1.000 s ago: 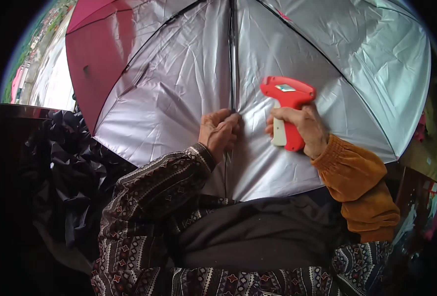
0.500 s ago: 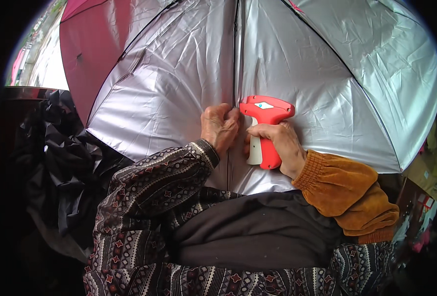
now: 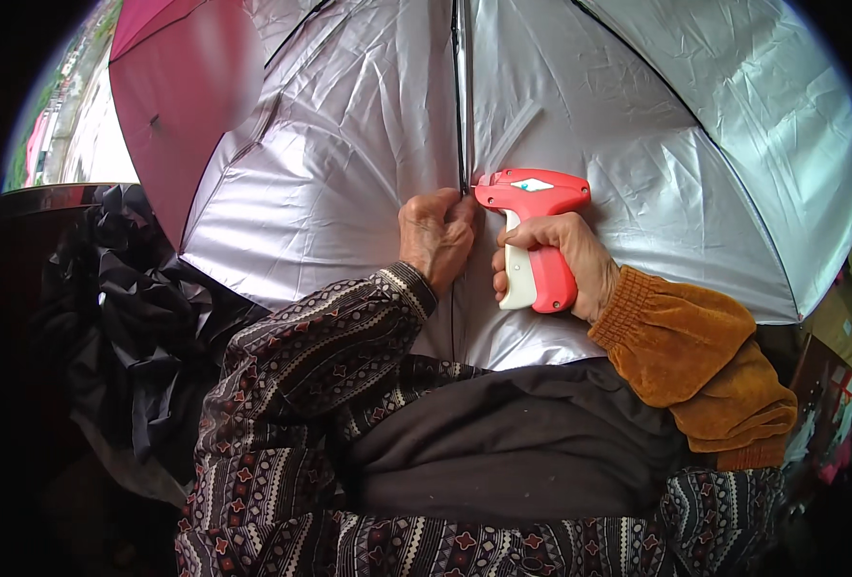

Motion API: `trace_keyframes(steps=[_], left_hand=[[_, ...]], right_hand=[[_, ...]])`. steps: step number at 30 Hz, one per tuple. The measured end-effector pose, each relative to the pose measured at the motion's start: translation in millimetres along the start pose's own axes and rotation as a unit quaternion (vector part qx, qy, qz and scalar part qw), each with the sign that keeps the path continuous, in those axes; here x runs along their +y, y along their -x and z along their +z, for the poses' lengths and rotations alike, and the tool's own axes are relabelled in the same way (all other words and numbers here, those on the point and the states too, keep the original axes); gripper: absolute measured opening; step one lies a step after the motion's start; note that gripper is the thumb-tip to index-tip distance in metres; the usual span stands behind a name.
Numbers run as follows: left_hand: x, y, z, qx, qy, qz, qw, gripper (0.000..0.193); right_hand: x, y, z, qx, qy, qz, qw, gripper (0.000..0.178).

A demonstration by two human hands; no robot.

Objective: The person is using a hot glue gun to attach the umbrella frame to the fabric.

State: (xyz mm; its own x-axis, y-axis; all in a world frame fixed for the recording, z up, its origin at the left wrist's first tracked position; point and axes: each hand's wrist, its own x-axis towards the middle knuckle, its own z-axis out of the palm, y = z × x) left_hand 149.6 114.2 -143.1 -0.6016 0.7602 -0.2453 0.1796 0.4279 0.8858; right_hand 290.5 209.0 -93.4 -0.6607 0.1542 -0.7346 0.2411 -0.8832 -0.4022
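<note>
An open umbrella [image 3: 330, 192] fills the area before me, its silvery lining facing up and dark ribs [image 3: 462, 87] running across it. My left hand [image 3: 434, 236] pinches the umbrella at the middle rib, fingers curled so that the exact bit of cloth or rib is hidden. In my right hand [image 3: 580, 255] is a red tagging gun [image 3: 556, 274] with a white trigger; my fingers wrap round its grip and trigger. Its nose points left and meets the rib beside my left fingertips. A clear strip of fasteners [image 3: 517, 135] stands up from the gun's nose end.
A pink panel [image 3: 181, 106] of the umbrella folds up at the far left. Crumpled black cloth [image 3: 137, 308] hangs beside my left sleeve. Dark cloth [image 3: 503, 442] covers my lap under the umbrella's near edge. Cardboard and coloured scraps [image 3: 835, 385] lie at the right.
The tagging gun has tipped and shifted up and right, and its clear strip now shows. My left hand has risen slightly, still pinching at the rib. The whole view has shifted a little.
</note>
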Motion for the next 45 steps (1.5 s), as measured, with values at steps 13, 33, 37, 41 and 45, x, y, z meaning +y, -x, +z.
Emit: trace_keyframes(steps=[13, 33, 37, 41, 45], left_hand=[[14.5, 4.8, -1.7, 0.020, -0.049, 0.158, 0.986, 0.013], [62.3, -125.5, -1.6, 0.084, -0.013, 0.250, 0.965, 0.023], [64.8, -134.2, 6.2, 0.118, 0.044, 0.262, 0.957, 0.021], [63.7, -130.0, 4.1, 0.061, 0.170, 0.168, 0.969, 0.019], [65.9, -129.9, 4.3, 0.075, 0.183, 0.165, 0.966, 0.020]], right_hand=[[-2.5, 3.2, 4.5, 0.031, 0.026, 0.008, 0.999, 0.020], [-114.5, -29.7, 23.3, 0.040, 0.117, -0.348, 0.929, 0.020], [-118.2, -73.5, 18.6, 0.087, 0.086, -0.391, 0.912, 0.017], [-103.7, -75.3, 23.4, 0.077, 0.103, -0.392, 0.911, 0.015], [-106.4, -64.0, 26.6, 0.027, 0.080, -0.329, 0.940, 0.015]])
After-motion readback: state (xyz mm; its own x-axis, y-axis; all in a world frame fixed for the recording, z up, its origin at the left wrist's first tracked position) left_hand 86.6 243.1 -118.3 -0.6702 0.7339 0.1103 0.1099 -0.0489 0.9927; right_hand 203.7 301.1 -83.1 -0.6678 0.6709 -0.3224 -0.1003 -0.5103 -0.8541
